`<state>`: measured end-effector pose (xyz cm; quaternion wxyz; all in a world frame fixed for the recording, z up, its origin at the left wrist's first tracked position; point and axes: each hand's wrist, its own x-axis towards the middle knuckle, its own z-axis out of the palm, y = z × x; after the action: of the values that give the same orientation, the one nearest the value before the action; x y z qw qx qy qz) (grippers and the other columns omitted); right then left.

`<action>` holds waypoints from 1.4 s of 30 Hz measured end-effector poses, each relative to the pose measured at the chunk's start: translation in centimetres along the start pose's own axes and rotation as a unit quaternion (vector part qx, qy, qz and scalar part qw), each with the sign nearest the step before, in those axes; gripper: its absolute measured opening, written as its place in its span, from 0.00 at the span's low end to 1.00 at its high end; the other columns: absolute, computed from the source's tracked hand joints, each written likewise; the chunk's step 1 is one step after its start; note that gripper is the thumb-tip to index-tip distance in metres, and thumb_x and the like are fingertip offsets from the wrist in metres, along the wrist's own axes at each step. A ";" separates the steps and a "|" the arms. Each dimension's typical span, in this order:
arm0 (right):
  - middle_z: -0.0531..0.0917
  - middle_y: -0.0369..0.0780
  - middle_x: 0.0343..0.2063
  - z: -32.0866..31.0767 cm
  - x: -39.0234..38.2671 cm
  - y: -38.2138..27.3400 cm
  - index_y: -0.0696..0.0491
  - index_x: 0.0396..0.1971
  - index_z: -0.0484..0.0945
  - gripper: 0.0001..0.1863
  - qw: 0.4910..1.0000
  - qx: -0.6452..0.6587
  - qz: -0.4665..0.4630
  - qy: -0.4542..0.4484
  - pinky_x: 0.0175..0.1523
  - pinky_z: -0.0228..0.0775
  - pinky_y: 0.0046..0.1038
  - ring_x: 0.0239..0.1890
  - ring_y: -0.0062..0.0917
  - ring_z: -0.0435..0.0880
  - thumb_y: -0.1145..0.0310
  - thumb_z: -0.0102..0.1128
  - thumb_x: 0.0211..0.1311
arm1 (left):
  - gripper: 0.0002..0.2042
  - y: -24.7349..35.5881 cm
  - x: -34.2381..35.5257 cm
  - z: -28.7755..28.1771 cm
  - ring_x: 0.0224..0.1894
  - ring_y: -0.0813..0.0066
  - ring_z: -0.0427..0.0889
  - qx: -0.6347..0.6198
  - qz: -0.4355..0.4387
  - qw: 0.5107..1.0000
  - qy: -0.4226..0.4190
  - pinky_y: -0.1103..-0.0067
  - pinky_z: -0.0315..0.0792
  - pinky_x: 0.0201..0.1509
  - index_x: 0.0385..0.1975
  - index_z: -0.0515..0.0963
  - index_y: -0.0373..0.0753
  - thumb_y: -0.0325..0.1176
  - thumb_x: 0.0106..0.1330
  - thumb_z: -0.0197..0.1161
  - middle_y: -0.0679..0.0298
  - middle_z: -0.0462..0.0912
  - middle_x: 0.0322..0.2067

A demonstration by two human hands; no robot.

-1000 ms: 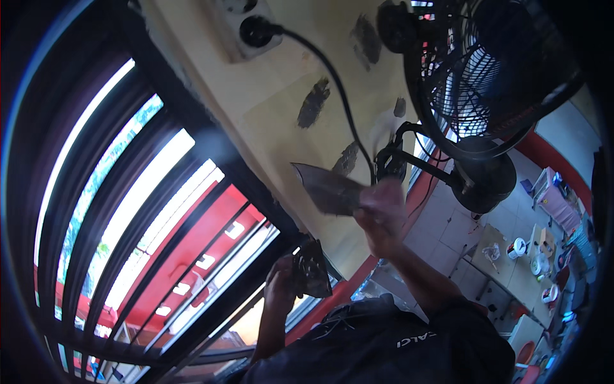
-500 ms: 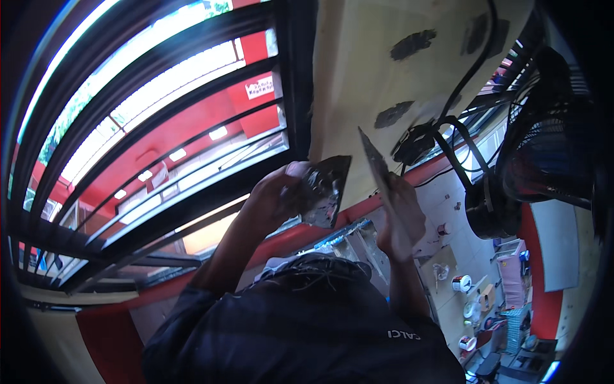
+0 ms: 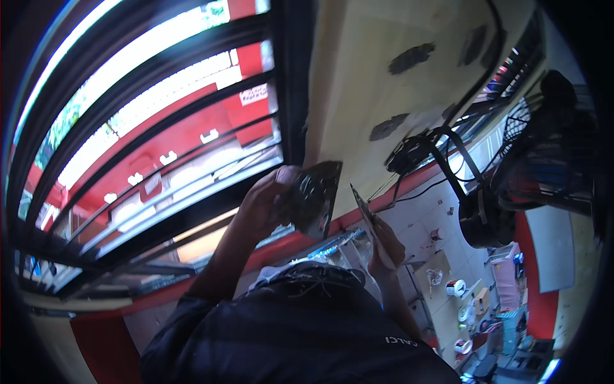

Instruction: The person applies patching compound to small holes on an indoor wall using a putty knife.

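Observation:
My left hand (image 3: 259,205) grips a flat metal blade (image 3: 314,198) smeared with dark, glossy paste, held up at the middle of the view. Just right of it, my right hand (image 3: 387,243) is closed on a putty knife (image 3: 362,205), its blade seen nearly edge-on and pointing up, a small gap from the other blade. Beyond both rises a cream wall (image 3: 345,77) with several dark grey patches (image 3: 410,57). The handles of both tools are largely hidden by my fingers.
A black wall fan (image 3: 543,166) with hanging cables (image 3: 492,38) is close on the right. Dark window bars (image 3: 147,112) fill the left. Down at the lower right are tiled floor (image 3: 441,224), a table (image 3: 435,301) with white tubs (image 3: 455,288) and a pink cabinet (image 3: 506,281).
The view has rotated. The right putty knife has gone from lying flat near the wall to upright beside the left blade, then a little lower. My left hand rose, then dipped slightly.

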<state>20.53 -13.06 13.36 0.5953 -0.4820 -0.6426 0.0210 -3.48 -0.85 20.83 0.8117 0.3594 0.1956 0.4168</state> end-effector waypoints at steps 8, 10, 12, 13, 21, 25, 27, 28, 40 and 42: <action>0.72 0.37 0.46 -1.3 -1.1 0.5 0.51 0.50 0.68 0.19 0.792 0.454 0.359 0.195 0.51 0.63 0.21 0.47 0.18 0.70 0.80 0.50 0.57 | 0.18 -0.5 -1.1 -1.5 0.20 0.78 0.77 0.061 -0.021 0.998 0.029 0.86 0.69 0.15 0.47 0.67 0.29 0.31 0.57 0.49 0.59 0.77 0.31; 0.70 0.35 0.48 -1.6 -0.3 -0.3 0.50 0.53 0.64 0.23 0.771 0.480 0.375 0.185 0.50 0.65 0.23 0.49 0.18 0.71 0.82 0.49 0.56 | 0.18 -0.3 -1.2 -1.0 0.21 0.76 0.79 0.066 -0.036 0.996 0.037 0.85 0.72 0.15 0.47 0.67 0.29 0.30 0.57 0.50 0.58 0.77 0.32; 0.71 0.36 0.46 -1.3 -0.6 -0.6 0.50 0.52 0.64 0.23 0.765 0.485 0.377 0.194 0.47 0.68 0.24 0.47 0.19 0.73 0.82 0.49 0.56 | 0.18 -0.4 -1.2 -1.4 0.22 0.75 0.79 0.112 -0.033 0.993 0.032 0.85 0.71 0.15 0.47 0.67 0.29 0.31 0.58 0.51 0.57 0.77 0.32; 0.73 0.37 0.45 -1.1 -0.7 -0.8 0.50 0.51 0.65 0.22 0.761 0.485 0.384 0.193 0.44 0.70 0.26 0.45 0.21 0.75 0.82 0.49 0.55 | 0.18 0.0 -1.2 -1.4 0.21 0.75 0.80 0.075 -0.061 0.995 0.021 0.86 0.71 0.15 0.47 0.67 0.30 0.31 0.58 0.51 0.57 0.77 0.31; 0.76 0.40 0.37 -0.6 -0.5 -1.8 0.54 0.48 0.66 0.19 0.671 0.551 0.457 0.192 0.34 0.75 0.32 0.34 0.29 0.80 0.80 0.49 0.55 | 0.16 1.1 -1.3 -1.4 0.11 0.82 0.72 0.097 -0.065 0.993 0.005 0.89 0.65 0.11 0.44 0.68 0.29 0.32 0.60 0.50 0.60 0.78 0.23; 0.76 0.41 0.38 -0.9 -0.2 -1.7 0.55 0.49 0.65 0.19 0.661 0.560 0.462 0.189 0.36 0.75 0.33 0.36 0.30 0.80 0.80 0.49 0.55 | 0.16 0.2 -1.0 -3.5 0.24 0.77 0.79 0.122 -0.048 0.991 -0.036 0.87 0.71 0.21 0.46 0.68 0.27 0.30 0.61 0.48 0.58 0.79 0.31; 0.76 0.41 0.39 -1.1 0.4 -2.3 0.55 0.49 0.65 0.20 0.666 0.558 0.455 0.195 0.36 0.76 0.33 0.37 0.31 0.80 0.80 0.49 0.55 | 0.16 0.1 -0.9 -3.9 0.28 0.74 0.80 0.047 -0.064 0.995 -0.056 0.85 0.74 0.28 0.46 0.68 0.26 0.29 0.60 0.48 0.57 0.79 0.33; 0.76 0.41 0.39 -1.2 0.6 -2.6 0.55 0.50 0.65 0.20 0.669 0.556 0.450 0.201 0.37 0.76 0.34 0.38 0.31 0.80 0.80 0.49 0.55 | 0.16 0.2 -1.0 -4.0 0.28 0.74 0.80 0.048 -0.063 0.995 -0.057 0.85 0.74 0.28 0.46 0.68 0.26 0.29 0.60 0.48 0.57 0.79 0.33; 0.77 0.41 0.43 -1.0 -1.5 -0.4 0.60 0.51 0.66 0.22 0.942 0.175 0.236 0.160 0.45 0.70 0.32 0.43 0.32 0.76 0.81 0.51 0.53 | 0.16 0.0 -0.9 -1.7 0.16 0.75 0.77 0.132 -0.012 0.991 -0.013 0.84 0.70 0.14 0.46 0.67 0.29 0.29 0.58 0.49 0.57 0.78 0.27; 0.77 0.42 0.41 -1.8 -1.0 -0.6 0.60 0.50 0.69 0.20 0.985 -0.046 0.128 0.106 0.44 0.70 0.33 0.42 0.32 0.76 0.80 0.52 0.53 | 0.16 0.6 -1.3 -1.9 0.17 0.75 0.78 0.104 -0.021 0.994 -0.009 0.84 0.71 0.14 0.45 0.67 0.29 0.29 0.58 0.49 0.57 0.78 0.27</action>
<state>21.37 -15.02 13.49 0.6300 -0.5863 -0.5090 0.0161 -5.75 -0.86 20.04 0.7805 0.4409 0.2384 0.3737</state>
